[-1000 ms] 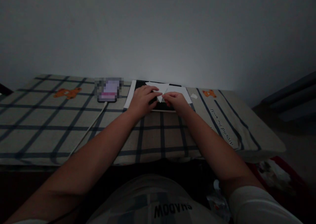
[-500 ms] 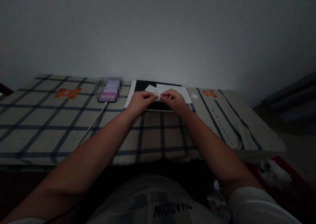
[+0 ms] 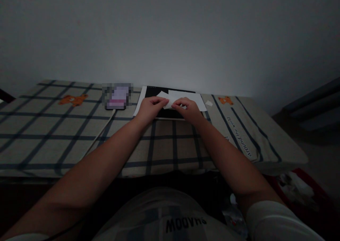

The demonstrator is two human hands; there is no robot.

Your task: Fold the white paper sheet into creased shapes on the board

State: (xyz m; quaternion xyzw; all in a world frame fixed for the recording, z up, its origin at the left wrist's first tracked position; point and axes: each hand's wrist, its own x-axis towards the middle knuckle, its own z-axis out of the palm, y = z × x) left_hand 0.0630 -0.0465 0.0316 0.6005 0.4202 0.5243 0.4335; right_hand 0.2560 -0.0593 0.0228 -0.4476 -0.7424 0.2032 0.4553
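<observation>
Both my hands are close together over a black-and-white sheet or booklet (image 3: 175, 116) on the table. Between them is a small piece of white paper (image 3: 168, 105). My left hand (image 3: 152, 107) pinches its left side between thumb and fingers. From the other side my right hand (image 3: 187, 108) pinches its right edge, with the fingers curled. Under and behind the hands lies a larger white sheet (image 3: 199, 103), which juts out to the right. The exact shape of the held piece is partly hidden by the fingertips.
A phone (image 3: 117, 97), blurred out, lies left of the hands with a cable (image 3: 99, 134) running toward me. A small white scrap (image 3: 209, 103) rests at the right. A checked tablecloth (image 3: 164, 145) covers the table, against a wall (image 3: 170, 39). A red container (image 3: 302, 188) stands lower right.
My fingertips have shifted slightly, and more of the white piece shows between them. My right fingers sit a little lower. Everything else stays in place.
</observation>
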